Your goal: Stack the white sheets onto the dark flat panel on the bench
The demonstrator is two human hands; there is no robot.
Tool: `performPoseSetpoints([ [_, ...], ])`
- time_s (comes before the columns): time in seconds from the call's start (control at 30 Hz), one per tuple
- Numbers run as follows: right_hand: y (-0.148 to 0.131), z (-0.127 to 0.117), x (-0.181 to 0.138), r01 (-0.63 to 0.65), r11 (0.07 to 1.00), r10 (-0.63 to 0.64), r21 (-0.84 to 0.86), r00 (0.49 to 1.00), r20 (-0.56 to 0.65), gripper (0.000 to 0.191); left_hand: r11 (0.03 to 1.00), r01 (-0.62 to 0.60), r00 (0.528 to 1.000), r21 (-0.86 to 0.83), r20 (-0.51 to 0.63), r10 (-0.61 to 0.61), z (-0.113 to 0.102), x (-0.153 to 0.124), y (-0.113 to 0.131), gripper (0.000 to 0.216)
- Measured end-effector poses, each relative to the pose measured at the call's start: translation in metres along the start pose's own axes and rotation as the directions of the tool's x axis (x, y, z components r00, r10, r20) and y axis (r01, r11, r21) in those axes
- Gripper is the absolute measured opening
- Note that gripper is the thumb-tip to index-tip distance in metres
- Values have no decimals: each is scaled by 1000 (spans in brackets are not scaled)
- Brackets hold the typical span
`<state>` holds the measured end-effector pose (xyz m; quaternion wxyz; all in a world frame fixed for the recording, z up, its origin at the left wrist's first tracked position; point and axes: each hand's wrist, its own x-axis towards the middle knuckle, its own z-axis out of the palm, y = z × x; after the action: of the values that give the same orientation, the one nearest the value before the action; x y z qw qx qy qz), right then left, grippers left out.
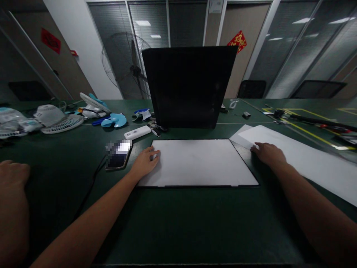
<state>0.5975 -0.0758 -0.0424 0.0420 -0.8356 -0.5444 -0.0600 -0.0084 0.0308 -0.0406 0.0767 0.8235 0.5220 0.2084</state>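
A flat white panel (pixel 195 163) with a thin black edge lies on the table in front of me. My left hand (pixel 145 162) rests on its left end, fingers apart and holding nothing. To the right of the panel, my right hand (pixel 269 153) pinches the near edge of a white sheet (pixel 301 156), with thumb and index finger close together. Another pale sheet (pixel 242 137) shows beneath its left corner, reaching close to the panel's right end. Behind the panel stands a large black screen-like board (pixel 189 87), tilted upright.
A phone (pixel 119 155) with a cable and a white oblong device (pixel 137 132) lie left of the panel. Fan parts (pixel 61 120) and a blue fan blade (pixel 114 120) are further left. Another person's hand (pixel 13 173) rests at the left edge. Dark rods (pixel 315 120) lie back right.
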Motion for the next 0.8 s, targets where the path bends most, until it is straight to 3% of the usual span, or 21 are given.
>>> performPoseSetpoints([
  [0.17, -4, 8, 0, -47, 998, 48, -28, 999, 15, 91, 1000, 23, 1000, 5, 20, -23, -2, 1, 1, 46],
  [0.43, -13, 7, 0, -93, 996, 92, 14, 994, 57, 90, 999, 41, 998, 9, 38, -42, -5, 1, 4, 46],
  [0.67, -16, -12, -9, -220, 973, 223, 76, 974, -39, 68, 999, 33, 999, 14, 24, -33, -3, 0, 2, 46],
  [0.8, -11, -34, -20, -295, 949, 308, 109, 942, -134, 65, 1000, 23, 1000, -5, -9, -23, -1, 0, 1, 44],
])
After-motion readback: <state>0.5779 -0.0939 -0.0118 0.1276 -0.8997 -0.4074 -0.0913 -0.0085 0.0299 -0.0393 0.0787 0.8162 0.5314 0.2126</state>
